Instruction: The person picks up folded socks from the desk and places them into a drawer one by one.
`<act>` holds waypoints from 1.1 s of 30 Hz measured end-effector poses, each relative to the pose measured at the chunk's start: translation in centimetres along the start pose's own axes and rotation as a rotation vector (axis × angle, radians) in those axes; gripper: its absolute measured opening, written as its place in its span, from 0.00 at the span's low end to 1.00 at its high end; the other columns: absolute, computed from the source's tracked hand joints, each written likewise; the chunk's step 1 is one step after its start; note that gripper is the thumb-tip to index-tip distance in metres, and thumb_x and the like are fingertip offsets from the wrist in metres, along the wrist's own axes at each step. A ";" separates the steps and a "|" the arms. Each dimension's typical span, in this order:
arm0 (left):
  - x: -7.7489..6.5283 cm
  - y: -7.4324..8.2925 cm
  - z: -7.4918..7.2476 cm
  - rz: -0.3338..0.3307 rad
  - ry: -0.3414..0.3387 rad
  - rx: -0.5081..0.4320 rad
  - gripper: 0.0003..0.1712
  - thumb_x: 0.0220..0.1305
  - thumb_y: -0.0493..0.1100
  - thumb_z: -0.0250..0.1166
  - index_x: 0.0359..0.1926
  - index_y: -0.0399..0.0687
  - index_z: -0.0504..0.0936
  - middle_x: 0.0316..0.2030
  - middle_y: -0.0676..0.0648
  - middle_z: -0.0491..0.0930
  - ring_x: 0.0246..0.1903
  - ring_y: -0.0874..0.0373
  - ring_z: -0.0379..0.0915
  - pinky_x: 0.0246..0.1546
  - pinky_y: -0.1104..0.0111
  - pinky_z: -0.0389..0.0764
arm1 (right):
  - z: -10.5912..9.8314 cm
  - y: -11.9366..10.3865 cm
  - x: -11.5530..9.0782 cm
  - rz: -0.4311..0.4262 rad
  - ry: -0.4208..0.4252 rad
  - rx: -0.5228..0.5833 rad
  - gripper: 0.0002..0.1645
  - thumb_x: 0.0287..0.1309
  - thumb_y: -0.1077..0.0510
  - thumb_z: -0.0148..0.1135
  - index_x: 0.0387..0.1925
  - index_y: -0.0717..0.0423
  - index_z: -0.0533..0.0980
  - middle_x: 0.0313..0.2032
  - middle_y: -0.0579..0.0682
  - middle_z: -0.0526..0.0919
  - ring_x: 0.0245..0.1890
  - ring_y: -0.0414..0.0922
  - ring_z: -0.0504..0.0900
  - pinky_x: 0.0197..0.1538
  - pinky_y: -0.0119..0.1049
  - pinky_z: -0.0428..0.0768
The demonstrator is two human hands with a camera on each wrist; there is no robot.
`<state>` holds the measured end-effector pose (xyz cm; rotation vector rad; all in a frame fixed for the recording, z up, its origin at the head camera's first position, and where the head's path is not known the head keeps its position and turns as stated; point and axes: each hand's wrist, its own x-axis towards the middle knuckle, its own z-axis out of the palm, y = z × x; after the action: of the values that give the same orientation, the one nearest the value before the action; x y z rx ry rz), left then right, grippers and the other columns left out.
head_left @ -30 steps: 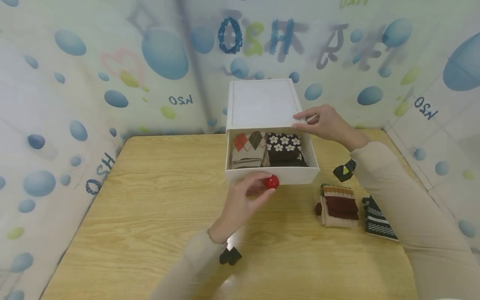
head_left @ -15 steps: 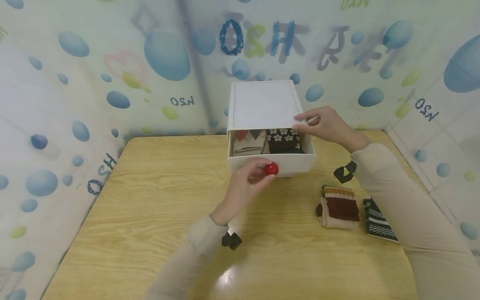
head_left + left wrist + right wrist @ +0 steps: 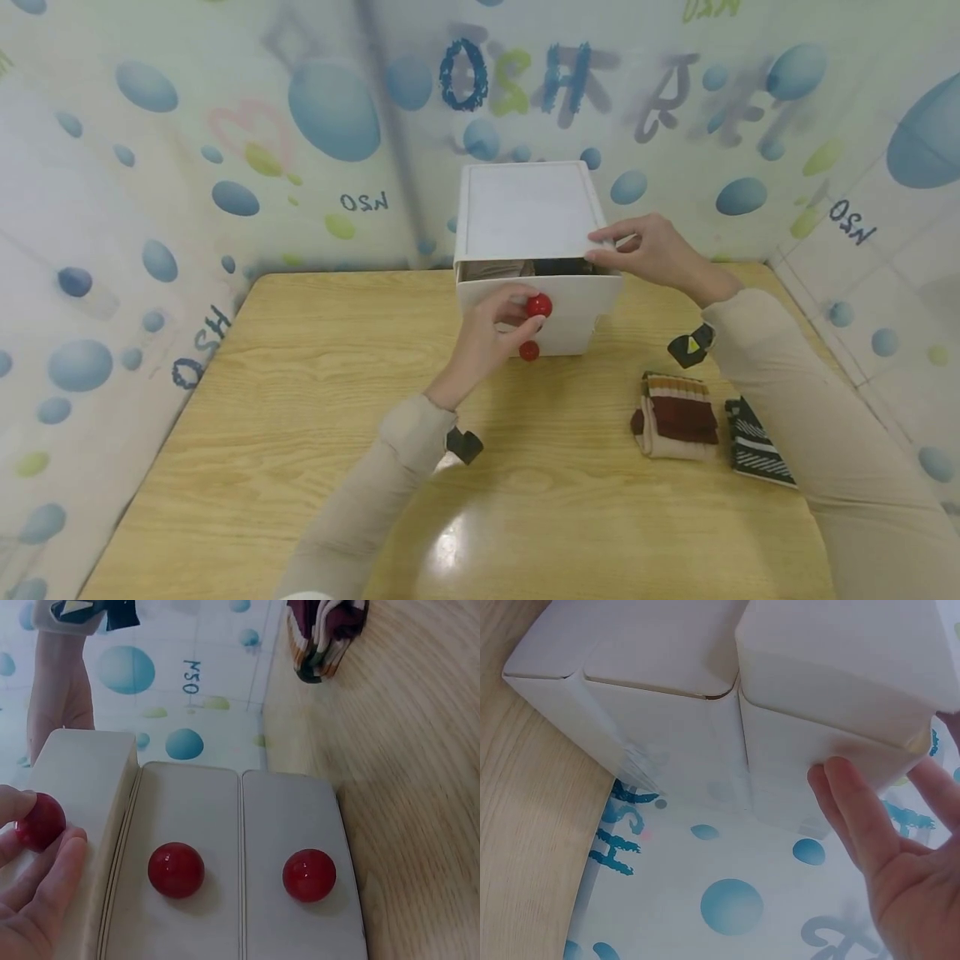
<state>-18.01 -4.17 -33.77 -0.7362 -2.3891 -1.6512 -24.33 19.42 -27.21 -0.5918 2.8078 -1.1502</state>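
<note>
A white drawer cabinet stands at the back of the table. Its top drawer is pulled out a little, and a beige sock bundle and a dark one show through the narrow gap. With thumb and fingers my left hand pinches the red knob of that drawer. Two more red knobs sit on the closed drawers below, seen in the left wrist view. At the cabinet's top right front corner rests my right hand, fingers pressed straight against the side wall.
On the wooden table, right of the cabinet, lies a folded sock bundle in maroon, beige and mustard. Beside it a black and white patterned bundle is partly covered by the right sleeve. A patterned wall rises directly behind the table.
My left hand has pushed the top drawer back into the cabinet, almost closing it over the sock bundles. A lower knob has come into view. My right hand stays at the corner.
</note>
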 end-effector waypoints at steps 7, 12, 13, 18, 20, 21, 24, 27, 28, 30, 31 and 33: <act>0.7 -0.7 0.0 -0.023 0.014 0.013 0.17 0.54 0.40 0.63 0.46 0.46 0.75 0.38 0.49 0.78 0.32 0.59 0.76 0.35 0.70 0.76 | -0.2 -0.1 0.0 0.011 -0.010 0.005 0.27 0.50 0.46 0.61 0.49 0.56 0.75 0.47 0.59 0.76 0.42 0.53 0.78 0.40 0.47 0.76; 1.1 -0.8 0.0 -0.025 0.015 0.041 0.17 0.54 0.40 0.63 0.46 0.46 0.74 0.37 0.50 0.78 0.31 0.60 0.76 0.36 0.71 0.76 | -0.3 -0.1 -0.1 0.016 -0.020 -0.003 0.27 0.50 0.45 0.61 0.49 0.56 0.75 0.50 0.58 0.75 0.42 0.54 0.78 0.42 0.49 0.76; 1.2 -0.8 0.0 -0.024 0.015 0.047 0.16 0.54 0.39 0.63 0.46 0.46 0.74 0.37 0.50 0.78 0.31 0.61 0.76 0.36 0.71 0.76 | -0.3 -0.1 -0.1 0.018 -0.021 -0.004 0.27 0.50 0.45 0.61 0.50 0.56 0.75 0.50 0.57 0.74 0.43 0.54 0.78 0.42 0.49 0.76; 1.5 -1.0 -0.1 -0.033 0.013 0.047 0.17 0.54 0.40 0.64 0.46 0.46 0.75 0.37 0.50 0.78 0.31 0.61 0.75 0.35 0.71 0.76 | -0.3 -0.1 -0.1 0.033 -0.031 0.004 0.27 0.54 0.45 0.57 0.50 0.57 0.74 0.51 0.57 0.74 0.43 0.53 0.78 0.43 0.47 0.76; 1.6 -1.1 -0.1 -0.033 0.012 0.043 0.17 0.54 0.40 0.64 0.46 0.46 0.75 0.37 0.50 0.79 0.31 0.61 0.76 0.34 0.71 0.76 | -0.3 -0.2 -0.1 0.042 -0.036 0.010 0.26 0.55 0.45 0.55 0.50 0.57 0.74 0.51 0.57 0.74 0.42 0.53 0.78 0.43 0.47 0.76; 1.7 -1.1 -0.1 -0.032 0.012 0.043 0.17 0.54 0.40 0.64 0.46 0.47 0.75 0.37 0.50 0.79 0.31 0.61 0.76 0.34 0.72 0.76 | -0.3 -0.2 -0.1 0.047 -0.038 0.014 0.26 0.56 0.45 0.55 0.50 0.58 0.74 0.51 0.57 0.74 0.42 0.53 0.78 0.43 0.47 0.76; 1.9 -1.3 -0.2 -0.030 0.013 0.046 0.16 0.54 0.40 0.64 0.46 0.47 0.75 0.38 0.50 0.78 0.31 0.61 0.75 0.34 0.72 0.76 | -0.3 -0.2 -0.1 0.055 -0.038 0.020 0.26 0.56 0.45 0.55 0.50 0.58 0.74 0.51 0.58 0.74 0.42 0.53 0.78 0.43 0.46 0.76; 2.2 -1.5 -0.2 -0.033 0.014 0.053 0.16 0.54 0.41 0.64 0.46 0.46 0.75 0.38 0.49 0.78 0.32 0.61 0.76 0.34 0.72 0.76 | -0.3 -0.2 0.0 0.061 -0.035 0.027 0.26 0.55 0.45 0.56 0.50 0.59 0.74 0.50 0.58 0.74 0.42 0.53 0.78 0.43 0.45 0.76; 2.3 -1.5 -0.3 -0.035 0.013 0.054 0.16 0.54 0.41 0.64 0.46 0.46 0.74 0.38 0.49 0.78 0.32 0.61 0.76 0.34 0.72 0.76 | -0.3 -0.2 0.0 0.061 -0.034 0.030 0.27 0.55 0.45 0.56 0.50 0.59 0.74 0.50 0.59 0.74 0.42 0.53 0.78 0.43 0.45 0.76; 2.4 -1.6 -0.3 -0.039 0.012 0.060 0.17 0.54 0.41 0.64 0.46 0.46 0.74 0.38 0.49 0.79 0.32 0.60 0.76 0.34 0.72 0.76 | -0.2 -0.2 0.0 0.057 -0.032 0.033 0.26 0.55 0.45 0.56 0.49 0.59 0.74 0.50 0.59 0.75 0.42 0.53 0.78 0.43 0.45 0.76; 2.5 -1.6 -0.3 -0.040 0.012 0.061 0.17 0.54 0.41 0.64 0.46 0.46 0.74 0.38 0.49 0.79 0.32 0.60 0.76 0.34 0.72 0.76 | -0.2 -0.2 0.1 0.053 -0.032 0.032 0.26 0.54 0.45 0.57 0.49 0.59 0.74 0.49 0.59 0.75 0.42 0.53 0.78 0.42 0.45 0.76; 2.6 -1.6 -0.4 -0.042 0.011 0.062 0.17 0.54 0.41 0.64 0.46 0.46 0.74 0.39 0.49 0.78 0.32 0.60 0.76 0.34 0.72 0.76 | -0.2 -0.2 0.0 0.041 -0.028 0.027 0.26 0.54 0.46 0.58 0.49 0.59 0.75 0.49 0.59 0.75 0.42 0.54 0.78 0.42 0.46 0.76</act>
<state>-21.06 -4.17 -34.02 -0.6687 -2.4524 -1.5841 -24.35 19.42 -26.95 -0.5409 2.7629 -1.1614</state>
